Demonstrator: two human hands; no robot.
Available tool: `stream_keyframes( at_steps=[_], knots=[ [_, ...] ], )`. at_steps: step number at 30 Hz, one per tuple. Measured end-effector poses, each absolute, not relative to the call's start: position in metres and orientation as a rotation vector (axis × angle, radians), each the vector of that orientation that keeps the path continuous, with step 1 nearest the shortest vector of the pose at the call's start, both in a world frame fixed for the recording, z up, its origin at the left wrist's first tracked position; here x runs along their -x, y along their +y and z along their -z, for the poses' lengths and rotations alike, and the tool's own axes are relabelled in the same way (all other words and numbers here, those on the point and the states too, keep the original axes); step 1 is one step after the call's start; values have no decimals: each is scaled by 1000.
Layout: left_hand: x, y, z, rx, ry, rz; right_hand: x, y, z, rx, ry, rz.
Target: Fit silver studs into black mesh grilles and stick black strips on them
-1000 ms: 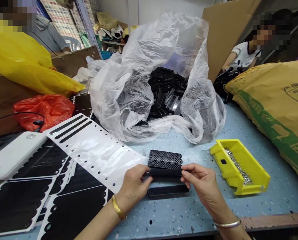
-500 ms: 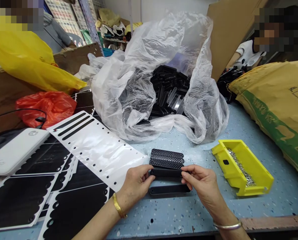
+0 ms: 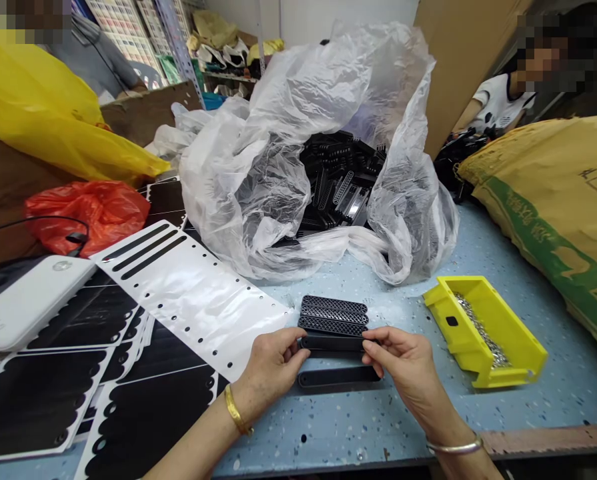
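Between my two hands is a narrow black plastic strip (image 3: 332, 343) with rounded ends. My left hand (image 3: 273, 357) pinches its left end, and my right hand (image 3: 403, 357) pinches the right end. Just behind it lie several black pieces with a mesh-patterned face (image 3: 334, 315), side by side on the blue speckled table (image 3: 368, 427). Closer to me rests another smooth black strip (image 3: 339, 378), flat and untouched. To the left, a white sticker sheet (image 3: 208, 297) carries a few long black adhesive strips (image 3: 145, 250) at its far end.
A clear plastic bag (image 3: 218, 193) full of black parts (image 3: 335, 180) stands at the back. On the right are a yellow bin (image 3: 518, 353) of small metal pieces and a large sack (image 3: 568, 200). Black sticker sheets (image 3: 38, 400), a white power bank (image 3: 33, 300) and a red bag (image 3: 88, 213) occupy the left.
My hands keep the same pinch on the black strip, with hardly any movement. The view has shifted very slightly.
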State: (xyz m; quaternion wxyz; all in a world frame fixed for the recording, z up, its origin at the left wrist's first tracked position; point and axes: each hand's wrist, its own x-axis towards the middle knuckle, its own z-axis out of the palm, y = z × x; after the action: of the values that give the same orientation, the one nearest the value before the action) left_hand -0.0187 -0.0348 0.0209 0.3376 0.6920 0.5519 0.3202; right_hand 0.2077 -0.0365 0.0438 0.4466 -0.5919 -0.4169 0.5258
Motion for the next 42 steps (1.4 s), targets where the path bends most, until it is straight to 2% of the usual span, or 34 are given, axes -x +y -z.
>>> stream_keyframes(
  at_steps=[21,42],
  knots=[
    [20,-33,-24,-1690,1379,-773,-209,-43,-49,1354,-1079,-1228],
    [20,-33,-22,-1661,1386,-798,-207,-41,-46,1464,-1017,-1280]
  ],
)
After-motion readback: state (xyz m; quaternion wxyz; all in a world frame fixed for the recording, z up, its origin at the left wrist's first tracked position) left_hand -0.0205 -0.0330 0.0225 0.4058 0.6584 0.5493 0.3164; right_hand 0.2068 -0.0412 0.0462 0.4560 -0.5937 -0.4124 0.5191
